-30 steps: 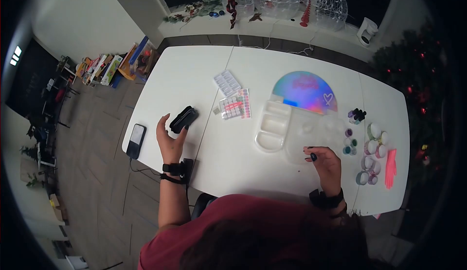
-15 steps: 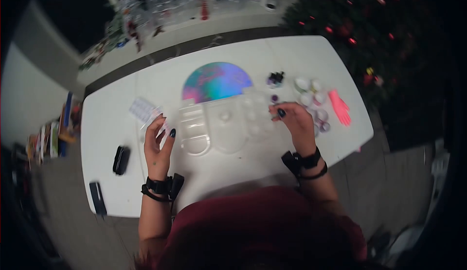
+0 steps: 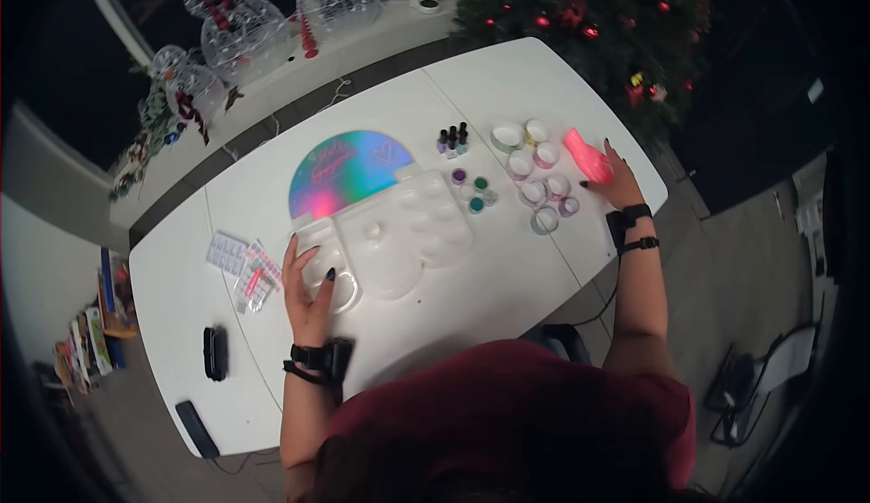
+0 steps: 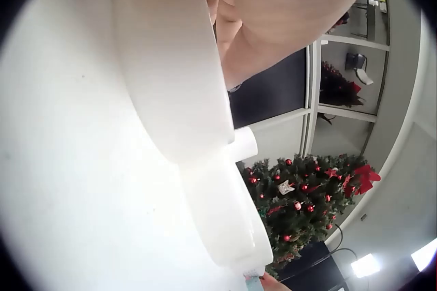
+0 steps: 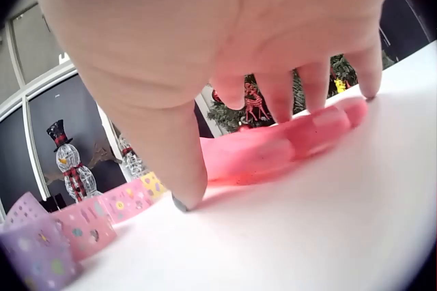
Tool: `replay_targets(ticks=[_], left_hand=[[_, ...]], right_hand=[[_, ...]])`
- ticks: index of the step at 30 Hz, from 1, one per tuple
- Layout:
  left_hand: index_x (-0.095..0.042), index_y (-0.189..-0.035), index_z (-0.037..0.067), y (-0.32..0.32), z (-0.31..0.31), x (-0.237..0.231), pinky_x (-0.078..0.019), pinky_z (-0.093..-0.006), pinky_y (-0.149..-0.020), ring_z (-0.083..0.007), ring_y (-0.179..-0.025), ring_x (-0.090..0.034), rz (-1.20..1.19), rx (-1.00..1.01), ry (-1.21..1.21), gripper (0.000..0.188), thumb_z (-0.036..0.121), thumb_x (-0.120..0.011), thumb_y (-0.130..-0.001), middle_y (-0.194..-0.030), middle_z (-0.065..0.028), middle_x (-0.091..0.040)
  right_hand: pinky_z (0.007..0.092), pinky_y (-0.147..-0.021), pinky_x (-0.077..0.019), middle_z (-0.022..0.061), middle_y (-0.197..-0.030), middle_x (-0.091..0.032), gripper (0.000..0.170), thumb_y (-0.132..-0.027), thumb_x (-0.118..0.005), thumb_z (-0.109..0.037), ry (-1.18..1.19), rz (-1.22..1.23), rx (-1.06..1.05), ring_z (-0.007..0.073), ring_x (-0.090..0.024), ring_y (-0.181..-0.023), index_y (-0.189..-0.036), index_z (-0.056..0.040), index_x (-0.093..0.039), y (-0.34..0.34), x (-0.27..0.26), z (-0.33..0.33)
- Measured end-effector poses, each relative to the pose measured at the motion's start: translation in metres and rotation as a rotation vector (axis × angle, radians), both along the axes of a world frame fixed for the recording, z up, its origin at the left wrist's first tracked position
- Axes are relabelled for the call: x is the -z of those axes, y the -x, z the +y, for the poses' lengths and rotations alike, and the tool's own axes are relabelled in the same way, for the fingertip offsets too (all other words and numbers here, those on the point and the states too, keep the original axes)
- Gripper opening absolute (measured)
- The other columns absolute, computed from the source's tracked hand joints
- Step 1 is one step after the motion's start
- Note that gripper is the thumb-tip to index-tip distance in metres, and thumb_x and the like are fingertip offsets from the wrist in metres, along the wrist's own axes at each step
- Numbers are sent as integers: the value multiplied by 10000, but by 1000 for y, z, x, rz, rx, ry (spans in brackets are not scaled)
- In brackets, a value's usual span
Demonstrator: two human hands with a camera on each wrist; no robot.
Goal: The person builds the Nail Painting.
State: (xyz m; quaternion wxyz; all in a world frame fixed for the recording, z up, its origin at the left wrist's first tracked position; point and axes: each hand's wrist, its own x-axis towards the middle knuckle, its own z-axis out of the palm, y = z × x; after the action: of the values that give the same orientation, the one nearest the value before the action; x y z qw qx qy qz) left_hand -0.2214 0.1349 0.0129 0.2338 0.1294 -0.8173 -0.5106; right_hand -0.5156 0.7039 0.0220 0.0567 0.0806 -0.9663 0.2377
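Observation:
My right hand [image 3: 620, 180] reaches over a pink hand-shaped piece [image 3: 587, 157] at the table's right side. In the right wrist view its fingers come down over the far side of the pink piece [image 5: 273, 154], and the thumb [image 5: 181, 168] meets the white tabletop on the near side. My left hand [image 3: 308, 295] lies spread at the left end of a white moulded tray [image 3: 390, 222], its thumb over the long compartments. The left wrist view shows the tray's tall side wall [image 4: 171, 59] with that hand above it; most of its fingertips are hidden there.
Round patterned tubs [image 3: 521, 164] stand beside the right hand, with small dark-capped bottles [image 3: 453, 139] and little pots [image 3: 459, 176] farther left. An iridescent half-round board [image 3: 349, 172] adjoins the tray. White packs [image 3: 227, 251], a black case [image 3: 216, 353] and a phone-like device [image 3: 197, 429] lie at the left.
The head view has swung to the right. My left hand has gone from beside the black case to the tray. My right hand has moved from over the tray out to the pink hand-shaped piece.

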Motion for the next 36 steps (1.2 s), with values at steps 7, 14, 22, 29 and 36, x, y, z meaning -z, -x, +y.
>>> replay_targets(ticks=[7, 14, 22, 29, 36], left_hand=[[-776, -1239, 129, -3, 3, -4, -303, -512, -1290, -388, -1536, -440, -28, -49, 221, 393, 74, -812, -852, -1639, -153, -521], [-777, -794, 128, -9, 12, -23, -352, -512, -1198, -365, -1374, -527, -86, -119, 367, 214, 155, -975, -717, -1334, -71, -688], [-595, -1342, 136, -11, 17, -34, -291, -621, -1248, -450, -1461, -454, -18, -156, 587, 817, 263, -1025, -659, -1479, -134, -606], [-490, -1608, 108, -5, 9, -11, -271, -583, -1318, -500, -1600, -318, -131, 34, 401, 1061, 178, -996, -679, -1744, -197, -382], [-614, -1512, 112, -5, 3, -10, -313, -554, -1309, -454, -1596, -356, -113, 65, 352, 895, 164, -985, -699, -1734, -194, -405]], right_hand=[[427, -1022, -597, 219, -1287, -767, 858, -876, -882, -196, 24, 85, 52, 340, -761, -1156, -1616, -8, -491, 5, 12, 6], [372, -829, -600, 93, -1219, -738, 617, -1100, -559, -465, 1144, -119, 78, 206, -740, -1034, -1527, -19, -573, -51, -64, -86], [420, -786, -649, 155, -1419, -670, 678, -1133, -457, -495, 1271, -1016, -548, 281, -742, -1151, -1652, -60, -443, -137, -74, -280], [437, -830, -627, 170, -1381, -656, 678, -1079, -603, -349, 624, -315, -587, 322, -722, -1122, -1682, -94, -424, -149, -52, -334], [514, -849, -610, 226, -1277, -659, 676, -957, -714, -304, 11, 137, -525, 413, -694, -1006, -1576, -89, -548, -191, -72, -363]])
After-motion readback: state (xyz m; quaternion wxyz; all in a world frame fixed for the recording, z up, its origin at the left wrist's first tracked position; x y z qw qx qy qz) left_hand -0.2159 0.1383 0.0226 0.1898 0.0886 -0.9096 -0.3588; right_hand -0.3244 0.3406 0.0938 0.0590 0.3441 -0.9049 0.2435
